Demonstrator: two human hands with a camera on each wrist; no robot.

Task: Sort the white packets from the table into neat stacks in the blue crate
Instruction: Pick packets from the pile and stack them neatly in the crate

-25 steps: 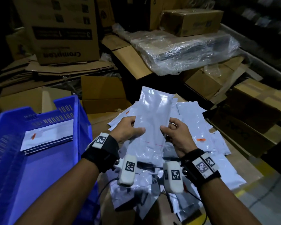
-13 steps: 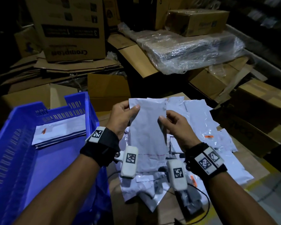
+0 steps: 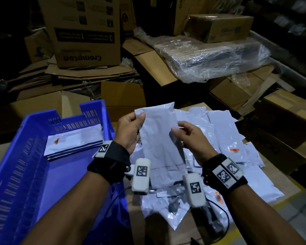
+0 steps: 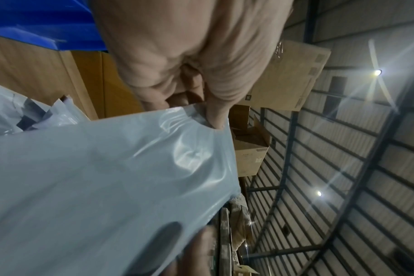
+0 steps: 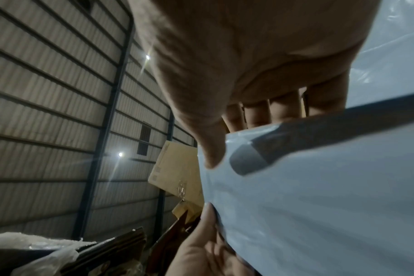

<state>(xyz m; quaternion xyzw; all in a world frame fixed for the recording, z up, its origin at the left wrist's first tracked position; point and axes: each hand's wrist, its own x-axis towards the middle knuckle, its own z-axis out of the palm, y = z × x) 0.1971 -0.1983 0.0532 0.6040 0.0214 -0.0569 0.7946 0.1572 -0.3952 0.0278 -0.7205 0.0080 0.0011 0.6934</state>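
A wall of brown cardboard cartons fills the far side of the scene, with a bundle wrapped in clear plastic film lying among them at far right. At near left stands the blue slotted plastic crate, and a flat stack of white packets lies against its far wall. To the right of the crate, a loose heap of white plastic packets is spread over the brown cardboard-covered table. Above that heap, between the two hands, a long white plastic packet is held upright, clear of the table. The left hand pinches its upper left corner, thumb on the near face and fingers curled behind. The right hand pinches the packet's right edge lower down, thumb in front and fingers behind, as the right wrist view also shows.
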